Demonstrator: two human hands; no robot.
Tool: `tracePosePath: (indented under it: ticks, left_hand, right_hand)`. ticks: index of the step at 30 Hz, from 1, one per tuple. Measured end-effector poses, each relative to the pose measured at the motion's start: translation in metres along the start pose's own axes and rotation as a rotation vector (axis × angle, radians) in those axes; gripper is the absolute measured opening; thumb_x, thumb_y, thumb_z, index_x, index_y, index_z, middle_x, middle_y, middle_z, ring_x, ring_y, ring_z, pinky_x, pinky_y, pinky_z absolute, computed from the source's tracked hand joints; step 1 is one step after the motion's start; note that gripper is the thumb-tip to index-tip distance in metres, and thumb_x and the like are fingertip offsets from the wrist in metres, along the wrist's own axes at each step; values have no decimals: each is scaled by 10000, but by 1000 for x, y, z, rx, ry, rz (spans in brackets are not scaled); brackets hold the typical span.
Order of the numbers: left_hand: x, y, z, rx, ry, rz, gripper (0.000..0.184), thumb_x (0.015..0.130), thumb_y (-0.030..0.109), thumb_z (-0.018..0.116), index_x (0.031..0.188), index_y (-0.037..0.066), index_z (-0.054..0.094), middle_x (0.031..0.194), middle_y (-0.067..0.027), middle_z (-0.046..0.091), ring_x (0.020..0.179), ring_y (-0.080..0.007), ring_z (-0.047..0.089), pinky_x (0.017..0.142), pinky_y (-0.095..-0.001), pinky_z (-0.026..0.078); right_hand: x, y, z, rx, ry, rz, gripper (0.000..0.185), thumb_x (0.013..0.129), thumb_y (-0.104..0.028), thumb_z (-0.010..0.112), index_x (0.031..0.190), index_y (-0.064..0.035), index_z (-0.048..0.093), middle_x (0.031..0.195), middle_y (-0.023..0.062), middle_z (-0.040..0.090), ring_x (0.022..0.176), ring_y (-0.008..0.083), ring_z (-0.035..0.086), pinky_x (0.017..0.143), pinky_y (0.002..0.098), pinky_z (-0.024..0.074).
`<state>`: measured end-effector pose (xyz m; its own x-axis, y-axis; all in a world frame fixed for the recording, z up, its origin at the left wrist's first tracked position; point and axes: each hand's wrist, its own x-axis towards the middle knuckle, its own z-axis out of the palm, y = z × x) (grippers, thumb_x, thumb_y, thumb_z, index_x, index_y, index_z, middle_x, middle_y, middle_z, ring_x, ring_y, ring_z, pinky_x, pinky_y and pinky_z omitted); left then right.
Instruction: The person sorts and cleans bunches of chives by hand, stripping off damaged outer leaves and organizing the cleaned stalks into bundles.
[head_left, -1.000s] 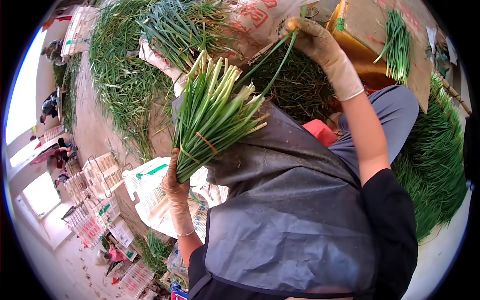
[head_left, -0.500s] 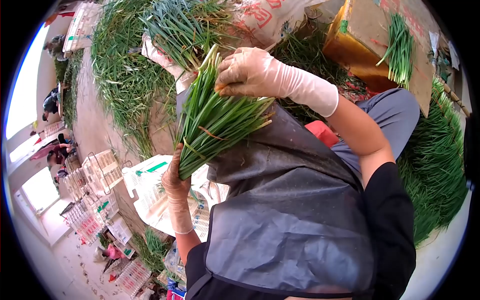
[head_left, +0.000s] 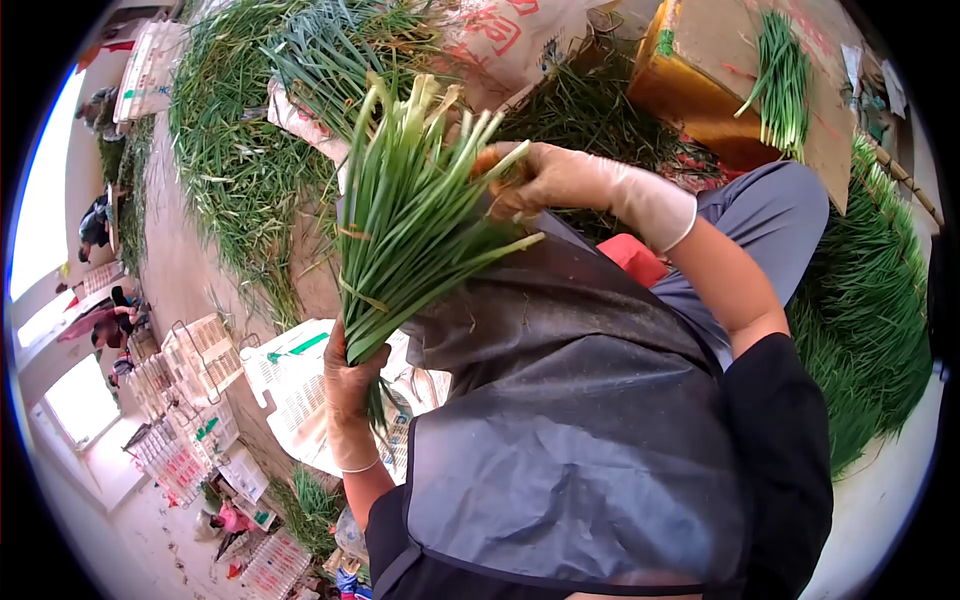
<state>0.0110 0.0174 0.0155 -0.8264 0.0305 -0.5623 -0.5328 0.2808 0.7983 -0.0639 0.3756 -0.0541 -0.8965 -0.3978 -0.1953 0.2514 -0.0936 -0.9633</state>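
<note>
Gripped bunch of green stalks (head_left: 410,225) in left hand (head_left: 350,382), with fingers clamped round its narrow leafy part; held it tilted, partly in front of dark apron (head_left: 570,450). Had right hand (head_left: 535,185) at the pale ends (head_left: 425,92), partly behind them; could not tell those fingers as apart or together. Judged as evening out the bunch; seemed next to need steady left grip, light right touch.

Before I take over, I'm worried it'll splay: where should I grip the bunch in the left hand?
Probably grip the bunch at its narrow part just beyond the left hand, from the apron side: it gathers there and fans out towards the pale ends, by the right hand.
</note>
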Motion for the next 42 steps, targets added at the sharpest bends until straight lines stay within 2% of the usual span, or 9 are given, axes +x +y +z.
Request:
tracePosePath:
  ticks: [8,11,12,15,20,27,31,34,42]
  left_hand:
    - [-14,23,16,-159,-190,-72,606,618,-48,700,1199,27,547,944,3,616,755,-73,557,653,-211,459]
    - [-15,20,14,-223,-200,-106,630,603,-45,692,1211,25,543,934,2,616,732,-71,548,636,-206,448]
    - [-12,20,15,-198,-199,-116,640,596,-47,686,1215,22,542,936,-2,619,715,-72,544,627,-203,443]
    - [-11,16,18,-197,-197,-143,652,586,-50,679,1220,17,542,945,-10,627,696,-74,539,613,-198,434]
    - [-6,24,16,-198,-201,-165,684,559,-48,708,1220,10,543,979,-24,638,761,-91,567,653,-205,451]
    - [-4,14,13,-209,-230,-191,684,578,-40,735,1231,19,542,1016,-19,638,821,-90,578,700,-211,459]
    - [-10,13,12,-119,-195,-160,649,609,-61,705,1232,20,542,1009,-15,639,826,-87,577,708,-212,459]
    - [-9,15,16,-36,-201,-180,623,646,-68,701,1240,46,550,1023,-17,641,875,-97,589,765,-227,470]
    - [-17,13,16,203,-187,-44,542,721,-49,678,1238,54,551,1043,-4,635,950,-86,559,860,-243,443]
  right_hand:
    - [13,52,-111,497,430,-107,285,878,-278,629,1031,-39,658,576,-78,411,483,50,290,461,205,240]
    - [13,123,-129,-1053,320,230,541,869,-383,608,1295,-65,511,987,69,620,922,168,582,841,274,458]
    - [-4,47,-92,-781,216,123,624,848,-377,628,1361,-78,436,1263,131,535,1231,246,459,1048,313,333]
    - [-2,-7,-56,-152,-70,-22,635,836,-355,652,1353,-57,436,1275,137,517,1243,229,436,1047,315,327]
    - [12,-30,-22,-85,25,-32,263,804,-252,704,925,-22,666,788,27,653,706,76,573,662,210,455]
    - [15,21,-73,676,132,-396,239,846,-199,621,952,6,677,906,47,667,744,91,568,721,224,464]
    - [7,26,-92,-876,296,69,384,853,-273,642,1173,-63,608,1094,71,649,1034,189,589,947,312,420]
    - [1,-4,-61,-176,236,-190,499,818,-363,677,1195,-52,578,1134,129,605,1044,233,566,927,321,427]
    - [13,22,-102,-114,489,-84,195,864,-211,629,981,-57,660,803,12,646,747,84,595,669,234,485]
